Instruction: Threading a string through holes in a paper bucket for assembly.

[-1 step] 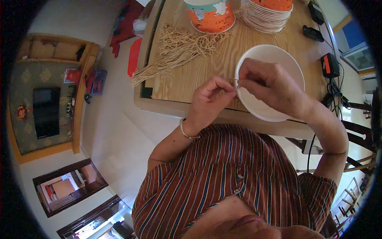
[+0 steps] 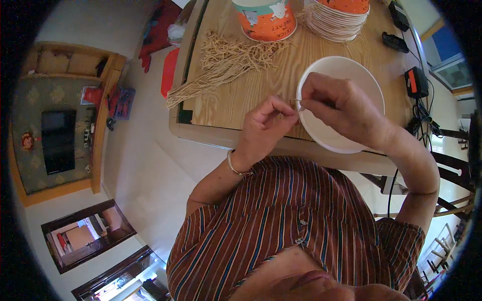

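A white paper bucket (image 2: 369,95) lies tipped with its mouth toward me at the table's front edge. My right hand (image 2: 346,108) reaches over its mouth, thumb and forefinger pinched at the left rim. A short bit of beige cord (image 2: 295,100) shows at those fingertips. Outside the bucket, my left hand (image 2: 268,120) is closed in a pinch against the same side, at the cord; its other fingers are curled. Most of the cord is hidden by the fingers. Beyond my left hand, a loose bundle of beige cords (image 2: 226,65) lies on the table.
An orange and green printed bucket (image 2: 266,22) stands at the back. Right of it is a stack of nested buckets (image 2: 336,22) with pale rims and cords beside it. Black adapters (image 2: 416,83) and cables line the table's right edge. Chairs (image 2: 452,168) stand at right.
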### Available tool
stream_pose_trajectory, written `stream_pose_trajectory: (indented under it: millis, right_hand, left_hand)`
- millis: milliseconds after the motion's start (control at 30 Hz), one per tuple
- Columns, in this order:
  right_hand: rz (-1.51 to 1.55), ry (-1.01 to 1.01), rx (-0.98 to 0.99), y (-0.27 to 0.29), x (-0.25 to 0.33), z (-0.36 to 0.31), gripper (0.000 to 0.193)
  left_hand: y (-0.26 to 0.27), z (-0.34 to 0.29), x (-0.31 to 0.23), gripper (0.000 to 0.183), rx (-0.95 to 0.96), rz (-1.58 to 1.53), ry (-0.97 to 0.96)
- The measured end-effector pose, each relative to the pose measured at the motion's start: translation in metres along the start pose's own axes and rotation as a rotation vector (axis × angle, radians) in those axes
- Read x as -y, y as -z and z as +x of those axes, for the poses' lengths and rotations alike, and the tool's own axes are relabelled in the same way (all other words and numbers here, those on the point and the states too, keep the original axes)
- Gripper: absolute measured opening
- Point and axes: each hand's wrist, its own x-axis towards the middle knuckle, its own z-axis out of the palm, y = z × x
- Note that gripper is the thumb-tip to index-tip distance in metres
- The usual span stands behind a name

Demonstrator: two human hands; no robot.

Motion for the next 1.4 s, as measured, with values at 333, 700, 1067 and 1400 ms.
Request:
stream_pose_trajectory:
  millis: [333, 700, 1067, 1400]
  right_hand:
    - [-0.092, 0.043, 0.01, 0.001, 0.007, 0.0, 0.014]
    - [-0.088, 0.102, -0.044, -0.007, 0.006, 0.001, 0.009]
    - [-0.059, 0.074, 0.007, -0.001, 0.0, 0.008, 0.009]
    - [0.07, 0.079, 0.04, -0.005, 0.0, 0.01, 0.009]
  left_hand:
    - [-0.005, -0.007, 0.012, 0.01, -0.041, -0.021, 0.042]
    - [-0.005, -0.007, 0.009, 0.009, -0.075, 0.179, -0.053]
    - [-0.004, 0.002, -0.012, 0.02, -0.113, 0.226, -0.112]
    - [-0.007, 0.013, -0.009, 0.014, -0.039, 0.135, -0.185]
